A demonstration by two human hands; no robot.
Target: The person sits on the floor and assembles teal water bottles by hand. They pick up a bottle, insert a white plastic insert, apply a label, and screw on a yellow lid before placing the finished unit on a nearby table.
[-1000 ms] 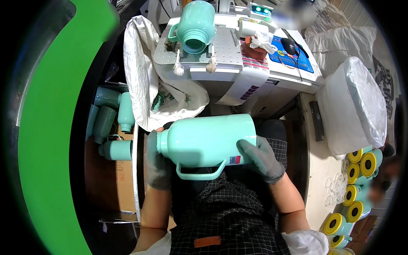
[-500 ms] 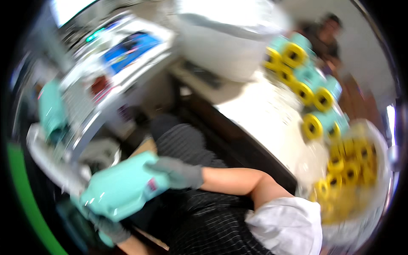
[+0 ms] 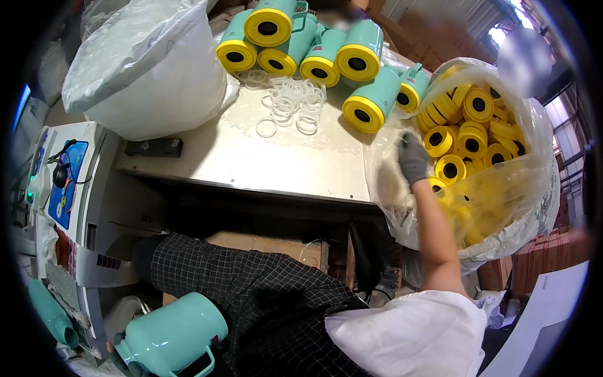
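A teal jug body (image 3: pixel 173 333) with a side handle lies tilted at my lower left, beside my lap. My left hand (image 3: pixel 119 359), mostly hidden at the picture's edge, grips it near its narrow end. My right hand (image 3: pixel 412 158), in a grey glove, is stretched forward over the left rim of a clear plastic bag (image 3: pixel 392 188). Nothing shows in its loosely bent fingers. Just right of it, several yellow ring-shaped caps (image 3: pixel 471 139) with dark centres fill the bag.
Teal jugs with yellow ends (image 3: pixel 364 103) lie grouped on the white table (image 3: pixel 301 166). Clear rings (image 3: pixel 286 103) are piled before them. A large white sack (image 3: pixel 151 69) stands at the far left. Another teal jug body (image 3: pixel 53 314) lies by the machine (image 3: pixel 88 188).
My view has swung right. My right hand has left the jug and reached across to the bag of yellow caps. The jug stays low on the left with my left hand.
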